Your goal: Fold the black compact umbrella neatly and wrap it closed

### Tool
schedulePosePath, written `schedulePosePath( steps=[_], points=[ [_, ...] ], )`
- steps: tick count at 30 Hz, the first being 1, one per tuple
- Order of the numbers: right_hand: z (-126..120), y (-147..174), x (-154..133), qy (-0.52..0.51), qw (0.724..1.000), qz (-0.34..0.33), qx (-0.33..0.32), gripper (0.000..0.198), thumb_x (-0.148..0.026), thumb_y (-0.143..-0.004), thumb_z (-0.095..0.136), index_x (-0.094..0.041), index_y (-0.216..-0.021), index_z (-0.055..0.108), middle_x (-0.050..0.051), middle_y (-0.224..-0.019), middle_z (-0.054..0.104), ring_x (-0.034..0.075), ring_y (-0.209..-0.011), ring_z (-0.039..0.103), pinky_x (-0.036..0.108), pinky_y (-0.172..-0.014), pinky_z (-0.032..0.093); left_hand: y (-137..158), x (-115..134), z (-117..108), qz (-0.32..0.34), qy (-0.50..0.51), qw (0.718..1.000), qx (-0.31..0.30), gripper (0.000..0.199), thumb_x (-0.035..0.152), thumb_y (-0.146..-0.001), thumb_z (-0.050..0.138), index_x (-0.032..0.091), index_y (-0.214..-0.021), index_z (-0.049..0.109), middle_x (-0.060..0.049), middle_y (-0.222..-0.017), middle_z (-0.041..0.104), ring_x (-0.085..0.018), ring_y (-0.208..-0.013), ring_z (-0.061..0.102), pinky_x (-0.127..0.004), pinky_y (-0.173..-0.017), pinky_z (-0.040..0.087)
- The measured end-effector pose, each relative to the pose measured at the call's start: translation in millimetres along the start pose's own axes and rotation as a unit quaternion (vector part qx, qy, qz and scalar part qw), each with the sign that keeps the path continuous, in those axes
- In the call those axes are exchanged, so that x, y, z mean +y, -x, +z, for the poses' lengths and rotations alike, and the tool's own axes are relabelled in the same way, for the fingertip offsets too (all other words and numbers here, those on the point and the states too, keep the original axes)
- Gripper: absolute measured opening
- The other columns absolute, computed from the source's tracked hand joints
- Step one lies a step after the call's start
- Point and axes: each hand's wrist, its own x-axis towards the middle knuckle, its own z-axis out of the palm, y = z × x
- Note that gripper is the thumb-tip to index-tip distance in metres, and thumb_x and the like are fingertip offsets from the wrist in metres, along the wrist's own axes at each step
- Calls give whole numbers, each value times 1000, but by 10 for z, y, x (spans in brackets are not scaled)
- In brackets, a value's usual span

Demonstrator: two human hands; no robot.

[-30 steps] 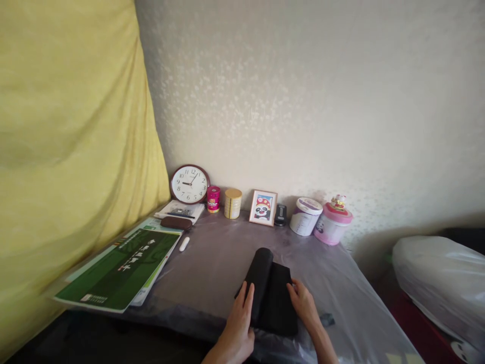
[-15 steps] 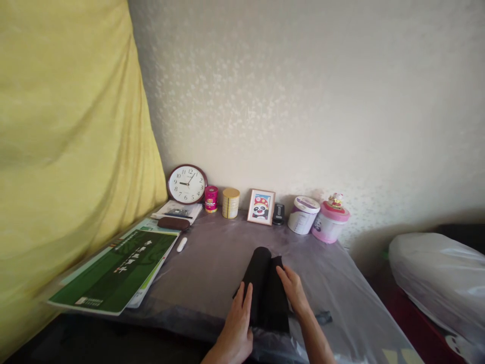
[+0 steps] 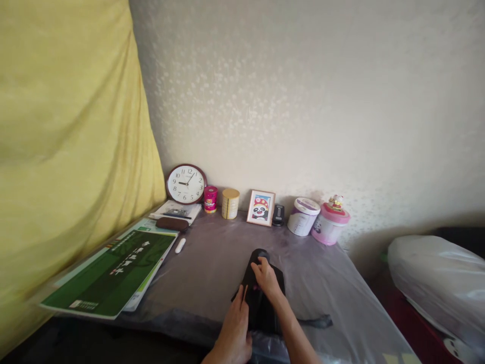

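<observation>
On the table's near side lies a black cloth bundle (image 3: 253, 273), partly rolled, with a flatter flap on its right; its exact kind does not show. My left hand (image 3: 235, 321) grips the lower left edge of the bundle, fingers pointing away from me. Across the top of the roll is my right hand (image 3: 266, 279), its fingers curled and closed on the black fabric near the far end. My right forearm hides part of the flap. A dark strap (image 3: 320, 321) sticks out to the right from under that forearm.
Green books (image 3: 113, 273) lie at left, with a brown case (image 3: 172, 224) and a white stick-like object (image 3: 180, 245) nearby. Along the wall stand a clock (image 3: 187, 184), a pink tin (image 3: 210, 199), a yellow-lidded can (image 3: 230, 204), a panda picture (image 3: 260, 208) and two tubs (image 3: 303, 217).
My right hand has moved left and up from the flap's right edge onto the top of the roll. More of the dark strap shows. My left hand stays at the left edge.
</observation>
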Motion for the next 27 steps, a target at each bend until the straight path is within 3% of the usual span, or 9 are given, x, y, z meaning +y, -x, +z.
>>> schedulePosePath(
  steps=[6, 10, 13, 18, 21, 24, 27],
  points=[
    [-93, 39, -199, -65, 987, 56, -139, 21, -28, -85, 38, -18, -96, 54, -2, -62, 69, 10, -38, 55, 21, -47, 40, 119, -131, -76, -8, -19, 999, -32, 84, 10, -62, 50, 4, -139, 17, -18, -145, 25, -25, -133, 27, -38, -110, 26],
    [-148, 92, -289, -71, 986, 34, -146, 19, -27, -86, 37, -20, -79, 53, -4, -65, 70, 7, -36, 52, 19, -50, 39, 230, -188, -105, 11, -56, 998, 31, 72, 21, -71, 49, 7, -137, 24, -19, -144, 29, -28, -133, 27, -43, -109, 27],
    [-152, 116, -326, -61, 986, 27, -152, 21, -25, -86, 38, -21, -73, 53, -4, -67, 70, 7, -37, 52, 19, -49, 39, 216, -58, -174, 51, -78, 994, 51, 66, 21, -70, 51, 15, -134, 35, -13, -147, 23, -29, -136, 19, -46, -111, 22],
    [-183, 189, -355, -38, 989, -11, -145, 25, -25, -87, 39, -22, -71, 57, -2, -68, 71, 13, -62, 64, 21, -61, 41, 65, 131, -155, 50, -101, 994, -6, 84, 10, -59, 53, 14, -138, 25, -13, -149, 16, -31, -136, 15, -48, -111, 22],
    [-237, 300, -337, -53, 986, -67, -146, 25, -28, -89, 40, -23, -80, 62, -1, -73, 71, 14, -71, 65, 22, -66, 44, -16, 23, 39, 65, -126, 989, 33, 88, 0, -55, 47, 12, -139, 23, -15, -149, 16, -31, -136, 18, -46, -109, 27],
    [-261, 401, -259, -50, 983, -145, -101, 24, -30, -89, 43, -24, -89, 67, 3, -83, 70, 16, -83, 62, 26, -76, 45, -92, -181, 272, 113, -148, 978, 97, 78, -3, -64, 39, 13, -138, 24, -14, -146, 26, -28, -134, 25, -43, -107, 33],
    [-217, 391, -124, -33, 978, -192, -77, 23, -28, -89, 45, -25, -90, 69, 3, -92, 70, 20, -103, 56, 35, -94, 38, -166, -347, 442, 131, -165, 972, 102, 73, -5, -70, 31, 15, -139, 21, -12, -144, 30, -25, -132, 28, -39, -106, 36]
  ],
)
